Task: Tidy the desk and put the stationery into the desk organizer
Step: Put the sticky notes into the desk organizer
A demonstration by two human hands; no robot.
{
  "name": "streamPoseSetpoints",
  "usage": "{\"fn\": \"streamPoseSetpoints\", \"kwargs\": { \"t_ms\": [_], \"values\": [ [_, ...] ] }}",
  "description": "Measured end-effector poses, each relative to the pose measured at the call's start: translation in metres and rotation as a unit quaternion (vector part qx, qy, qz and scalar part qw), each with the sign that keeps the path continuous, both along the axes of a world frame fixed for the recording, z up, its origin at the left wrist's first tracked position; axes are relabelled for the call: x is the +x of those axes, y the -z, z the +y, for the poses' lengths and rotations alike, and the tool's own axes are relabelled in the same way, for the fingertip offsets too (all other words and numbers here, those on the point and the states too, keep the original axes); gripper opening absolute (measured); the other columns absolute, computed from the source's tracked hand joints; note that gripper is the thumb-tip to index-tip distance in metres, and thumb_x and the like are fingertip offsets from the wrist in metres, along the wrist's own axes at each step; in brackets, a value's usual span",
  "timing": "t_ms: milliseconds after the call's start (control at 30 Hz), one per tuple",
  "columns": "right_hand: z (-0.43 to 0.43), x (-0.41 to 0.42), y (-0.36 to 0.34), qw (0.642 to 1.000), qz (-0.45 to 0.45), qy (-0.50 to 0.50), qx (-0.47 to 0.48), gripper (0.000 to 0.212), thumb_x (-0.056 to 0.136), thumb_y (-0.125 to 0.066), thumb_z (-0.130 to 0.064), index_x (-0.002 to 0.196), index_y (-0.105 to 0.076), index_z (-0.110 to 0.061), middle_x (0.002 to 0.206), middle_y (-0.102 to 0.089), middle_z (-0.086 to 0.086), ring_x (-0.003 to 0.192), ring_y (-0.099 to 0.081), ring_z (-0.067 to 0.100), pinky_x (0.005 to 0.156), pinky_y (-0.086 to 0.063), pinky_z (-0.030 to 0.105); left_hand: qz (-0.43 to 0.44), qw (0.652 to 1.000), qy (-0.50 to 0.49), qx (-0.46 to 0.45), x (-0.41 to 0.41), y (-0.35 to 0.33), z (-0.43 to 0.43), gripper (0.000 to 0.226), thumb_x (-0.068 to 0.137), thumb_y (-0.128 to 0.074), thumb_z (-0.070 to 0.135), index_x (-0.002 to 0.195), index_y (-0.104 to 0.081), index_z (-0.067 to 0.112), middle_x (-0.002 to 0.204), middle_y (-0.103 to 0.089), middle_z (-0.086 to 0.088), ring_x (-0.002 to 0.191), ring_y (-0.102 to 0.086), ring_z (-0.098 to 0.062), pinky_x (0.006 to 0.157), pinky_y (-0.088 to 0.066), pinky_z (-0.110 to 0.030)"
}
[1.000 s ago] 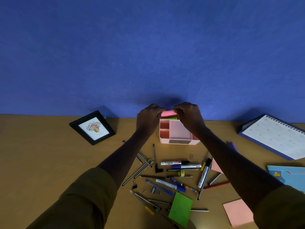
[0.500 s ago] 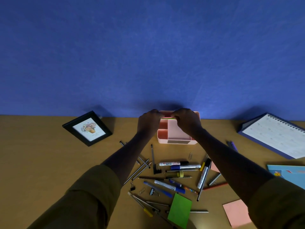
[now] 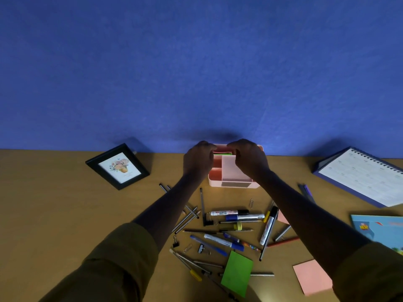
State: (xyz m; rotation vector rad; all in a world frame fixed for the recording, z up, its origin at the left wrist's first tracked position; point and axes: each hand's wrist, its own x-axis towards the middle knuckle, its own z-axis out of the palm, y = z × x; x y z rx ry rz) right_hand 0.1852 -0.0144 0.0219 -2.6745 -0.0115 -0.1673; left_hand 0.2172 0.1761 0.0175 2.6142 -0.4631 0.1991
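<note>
Against the blue wall (image 3: 196, 62), left hand (image 3: 197, 159) and right hand (image 3: 250, 159) curl over the pink organizer (image 3: 231, 174), apparently both pinching the sticky notes (image 3: 222, 152).

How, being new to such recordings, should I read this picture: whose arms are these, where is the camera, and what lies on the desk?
No machine here: a person wears a camera on the head, looking down at their own arms. The left hand and right hand together hold a small stack of sticky notes at the back of the pink organizer. On the desk lie scattered pens and markers, a green pad, a pink pad, a picture frame and a calendar.
</note>
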Motion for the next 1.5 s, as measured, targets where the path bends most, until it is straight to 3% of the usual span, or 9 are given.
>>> {"fn": "streamPoseSetpoints", "kwargs": {
  "t_ms": [167,333,500,600,700,900,1100,1233,1500],
  "values": [
    [-0.004,-0.037,-0.008,0.999,-0.018,0.018,0.044,0.021,0.101,-0.070,-0.014,0.122,-0.075,-0.014,0.118,-0.077,0.007,0.099,-0.077,0.026,0.077,-0.068,0.042,0.039,0.990,-0.086,-0.105,-0.041,-0.011,-0.001,0.020,0.105,-0.062,0.022,0.115,-0.079,0.019,0.104,-0.079,0.005,0.085,-0.073,-0.008,0.069,-0.062,-0.028],
    [-0.002,-0.109,0.002,0.989,-0.005,0.033,0.142,0.020,0.103,-0.070,-0.018,0.122,-0.074,-0.015,0.120,-0.077,0.003,0.101,-0.078,0.019,0.083,-0.068,0.040,0.180,0.962,-0.118,-0.170,-0.115,-0.005,0.006,0.018,0.103,-0.063,0.027,0.105,-0.079,0.019,0.094,-0.078,0.008,0.075,-0.068,0.002,0.061,-0.048,-0.015],
    [0.002,-0.181,0.016,0.974,0.062,0.088,0.199,0.022,0.100,-0.070,-0.006,0.119,-0.077,-0.015,0.105,-0.079,-0.003,0.086,-0.072,0.001,0.074,-0.057,0.016,0.293,0.933,-0.134,-0.163,-0.189,0.016,0.013,0.016,0.097,-0.067,0.024,0.093,-0.082,0.019,0.087,-0.079,0.008,0.076,-0.070,0.000,0.066,-0.054,-0.021],
    [0.008,-0.220,0.030,0.968,0.086,0.096,0.215,0.020,0.099,-0.071,-0.004,0.114,-0.078,-0.015,0.091,-0.078,-0.008,0.071,-0.071,0.000,0.060,-0.059,0.021,0.370,0.910,-0.143,-0.122,-0.222,0.023,0.016,0.019,0.098,-0.064,0.029,0.094,-0.081,0.020,0.086,-0.077,0.008,0.077,-0.069,-0.004,0.068,-0.057,-0.027],
    [0.014,-0.255,0.045,0.956,0.144,0.119,0.226,0.018,0.098,-0.071,-0.003,0.107,-0.079,-0.018,0.082,-0.074,-0.014,0.069,-0.072,0.000,0.056,-0.057,0.020,0.422,0.891,-0.142,-0.084,-0.243,0.025,0.017,0.018,0.095,-0.066,0.030,0.095,-0.080,0.018,0.083,-0.075,0.005,0.072,-0.066,-0.007,0.059,-0.046,-0.025],
    [0.022,-0.309,0.068,0.944,0.238,0.107,0.201,0.022,0.095,-0.074,0.000,0.100,-0.078,-0.022,0.089,-0.076,-0.013,0.076,-0.073,-0.003,0.071,-0.064,0.025,0.473,0.869,-0.138,-0.048,-0.269,0.039,0.020,0.026,0.091,-0.068,0.027,0.072,-0.064,0.010,0.074,-0.065,-0.001,0.069,-0.061,-0.017,0.059,-0.040,-0.030],
    [0.031,-0.329,0.080,0.934,0.302,0.097,0.163,0.031,0.098,-0.075,-0.011,0.129,-0.075,-0.017,0.131,-0.075,0.000,0.109,-0.073,0.007,0.087,-0.063,0.024,0.466,0.872,-0.139,-0.051,-0.279,0.040,0.019,0.023,0.090,-0.068,0.020,0.072,-0.064,0.007,0.056,-0.047,0.006,0.050,-0.042,-0.008,0.050,-0.029,-0.025],
    [0.035,-0.331,0.080,0.929,0.337,0.076,0.134,0.039,0.101,-0.071,-0.016,0.140,-0.068,-0.016,0.139,-0.071,0.002,0.114,-0.072,0.008,0.077,-0.057,0.015,0.466,0.874,-0.127,-0.048,-0.282,0.046,0.017,0.038,0.090,-0.069,0.019,0.059,-0.047,0.021,0.056,-0.047,0.004,0.049,-0.043,-0.011,0.050,-0.031,-0.027],
    [0.037,-0.334,0.081,0.932,0.338,0.061,0.116,0.039,0.103,-0.069,-0.019,0.142,-0.066,-0.017,0.140,-0.070,0.001,0.110,-0.070,0.003,0.070,-0.053,0.010,0.472,0.871,-0.122,-0.056,-0.288,0.054,0.011,0.035,0.087,-0.074,0.019,0.062,-0.050,0.022,0.059,-0.048,0.005,0.053,-0.045,-0.011,0.051,-0.034,-0.027]
  ]
}}
